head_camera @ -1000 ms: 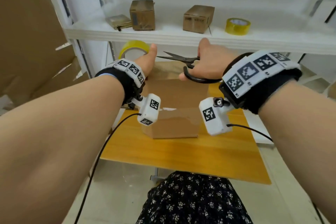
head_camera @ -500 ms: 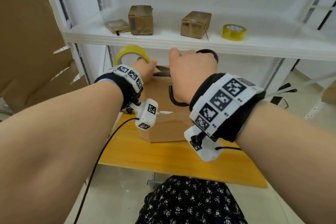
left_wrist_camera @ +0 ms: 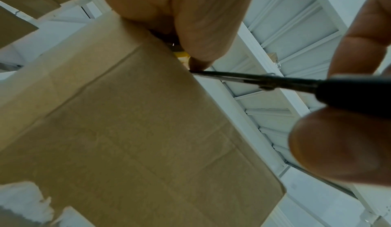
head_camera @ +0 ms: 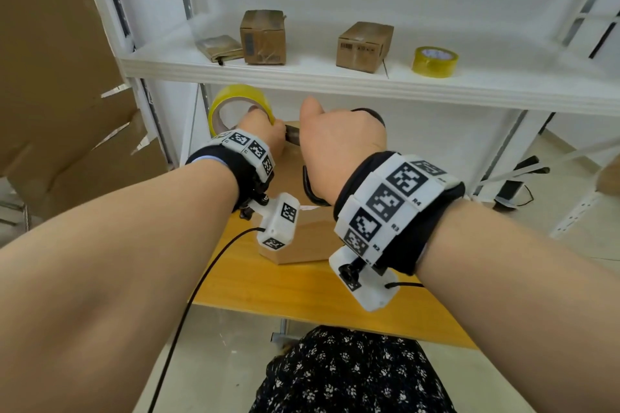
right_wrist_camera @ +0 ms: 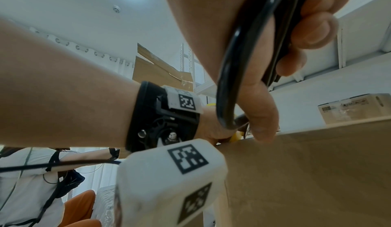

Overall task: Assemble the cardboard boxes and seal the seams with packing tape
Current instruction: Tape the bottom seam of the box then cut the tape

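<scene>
A small cardboard box (head_camera: 302, 241) stands on the wooden table (head_camera: 302, 298). My left hand (head_camera: 265, 132) holds a yellow tape roll (head_camera: 235, 100) above the box's far side. My right hand (head_camera: 339, 144) grips black scissors (head_camera: 310, 189) by the handles, just right of the left hand. In the left wrist view the blades (left_wrist_camera: 243, 78) lie together, their tip at my left fingers (left_wrist_camera: 196, 30) over the box edge (left_wrist_camera: 127, 130). A sliver of yellow tape (left_wrist_camera: 180, 54) shows there. The right wrist view shows the scissor handle (right_wrist_camera: 230, 67) in my curled fingers (right_wrist_camera: 308, 30).
The white shelf (head_camera: 302, 77) above the table carries two small taped boxes (head_camera: 263, 37) (head_camera: 364, 45), a flat cardboard piece (head_camera: 219, 49) and a second tape roll (head_camera: 434, 61). Large cardboard sheets (head_camera: 57, 94) lean at left. Another person (right_wrist_camera: 27, 172) is behind me.
My right hand has turned over and moved left to the left hand. The scissor blades, open a second ago, now lie together at the tape by my left fingers.
</scene>
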Motion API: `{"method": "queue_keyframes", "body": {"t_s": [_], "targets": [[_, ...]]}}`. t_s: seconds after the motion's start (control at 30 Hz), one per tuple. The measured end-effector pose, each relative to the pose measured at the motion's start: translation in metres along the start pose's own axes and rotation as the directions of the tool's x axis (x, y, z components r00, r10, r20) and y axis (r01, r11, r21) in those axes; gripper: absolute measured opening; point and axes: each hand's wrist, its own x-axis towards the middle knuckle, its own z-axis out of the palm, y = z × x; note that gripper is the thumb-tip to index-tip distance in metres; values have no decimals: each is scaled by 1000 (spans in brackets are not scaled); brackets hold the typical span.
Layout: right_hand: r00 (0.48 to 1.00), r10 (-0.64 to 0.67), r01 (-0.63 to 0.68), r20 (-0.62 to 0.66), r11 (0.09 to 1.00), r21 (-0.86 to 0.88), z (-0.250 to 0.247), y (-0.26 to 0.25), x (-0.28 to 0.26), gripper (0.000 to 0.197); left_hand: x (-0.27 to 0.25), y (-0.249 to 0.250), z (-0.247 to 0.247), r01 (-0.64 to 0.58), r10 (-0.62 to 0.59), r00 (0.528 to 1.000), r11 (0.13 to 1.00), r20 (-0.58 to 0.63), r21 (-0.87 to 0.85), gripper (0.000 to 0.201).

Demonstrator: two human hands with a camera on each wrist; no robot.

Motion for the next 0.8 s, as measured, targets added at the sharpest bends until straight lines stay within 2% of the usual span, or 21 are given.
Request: {"method": "queue_keyframes", "body": {"t_s": [0.2,0.4,0.57,0.8], "targets": [[1000,-21,21,18,1000,-4,-2,2,-2,29,-3,3,1,-7,8,1000,999,-27,49,39],[999,-39,39,-18,999,-26,-1,3,-4,27,-3,3,0,-19,24,998,996,-56,85,44],[999,-48,47,-16,998,-53,0,4,-2,25,-1,1,-1,-24,27,998,998,-49,51,42],[998,66,-66,2,995,-78,2,8,4,37,6,-6,1,-35,37,996,999,-83,24,29]]}}
